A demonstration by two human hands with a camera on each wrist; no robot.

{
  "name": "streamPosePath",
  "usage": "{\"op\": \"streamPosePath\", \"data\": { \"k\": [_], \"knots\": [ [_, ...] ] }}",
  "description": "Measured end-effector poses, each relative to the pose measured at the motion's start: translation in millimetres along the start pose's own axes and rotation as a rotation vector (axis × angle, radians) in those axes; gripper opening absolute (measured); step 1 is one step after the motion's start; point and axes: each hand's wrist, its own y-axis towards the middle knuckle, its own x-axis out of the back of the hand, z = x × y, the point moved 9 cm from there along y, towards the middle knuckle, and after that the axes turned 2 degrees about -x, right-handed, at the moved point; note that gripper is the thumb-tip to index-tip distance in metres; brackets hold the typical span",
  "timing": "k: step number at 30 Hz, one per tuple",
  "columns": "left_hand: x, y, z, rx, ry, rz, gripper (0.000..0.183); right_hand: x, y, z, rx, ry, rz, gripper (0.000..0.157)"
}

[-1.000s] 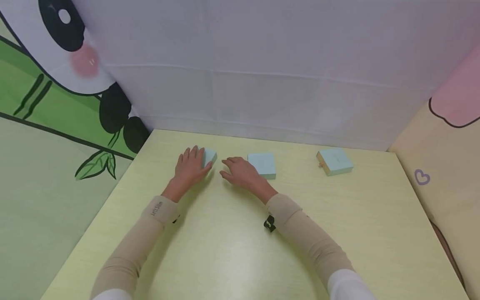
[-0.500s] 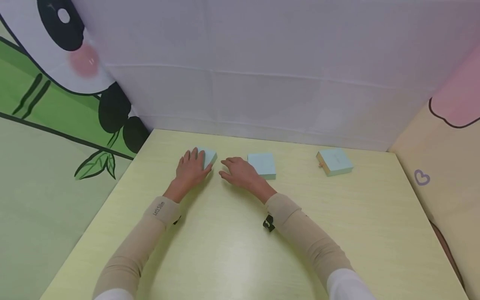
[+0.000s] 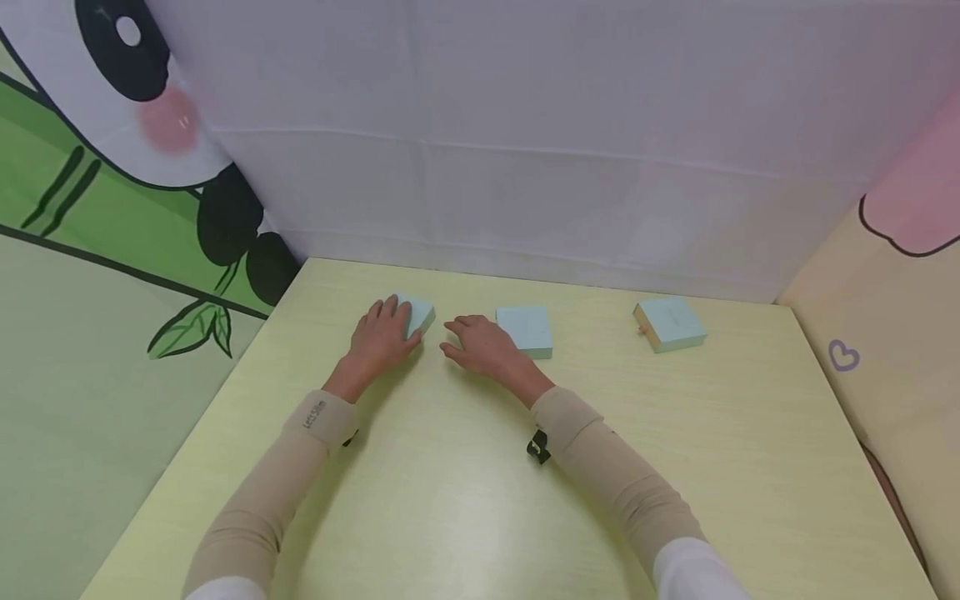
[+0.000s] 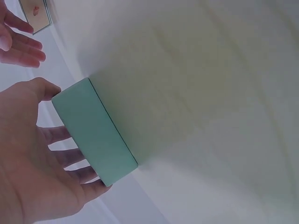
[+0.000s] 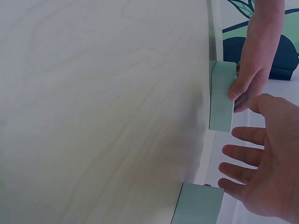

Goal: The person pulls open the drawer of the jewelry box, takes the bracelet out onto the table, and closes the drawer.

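My left hand (image 3: 378, 337) grips a small light blue-green box (image 3: 420, 315) at the table's back left. In the left wrist view the thumb is at one end of this box (image 4: 96, 133), and the fingers spread over its top to the other end. My right hand (image 3: 483, 343) holds nothing. Its fingers are loosely spread and point left, between the left box and a second, similar box (image 3: 525, 329), partly overlapping the latter. A tan end with a reddish mark (image 4: 35, 11) shows on a box beyond the right fingers.
A third light blue-green box (image 3: 671, 323), turned at an angle, lies at the back right with a tan side and small orange tab (image 3: 642, 330). The pale yellow table (image 3: 442, 500) meets a whitish cloth wall (image 3: 525, 208). Printed walls stand on both sides.
My left hand shifts very slightly on the left box. The right hand and the boxes stay practically where they were.
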Motion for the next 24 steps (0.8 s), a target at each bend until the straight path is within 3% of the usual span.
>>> {"op": "streamPosePath", "data": {
  "k": [16, 19, 24],
  "knots": [
    [5.3, 8.7, 6.4, -0.065, 0.008, 0.086, 0.063, -0.8, -1.9, -1.3, 0.002, 0.035, 0.016, 0.054],
    [4.2, 10.6, 7.8, -0.120, 0.019, 0.089, 0.061, -0.1, -2.7, -0.7, 0.004, 0.035, 0.015, 0.054],
    [4.1, 10.0, 6.4, -0.269, 0.063, 0.070, 0.059, 1.2, -3.6, -1.3, 0.003, 0.026, 0.003, 0.053]
  ]
}}
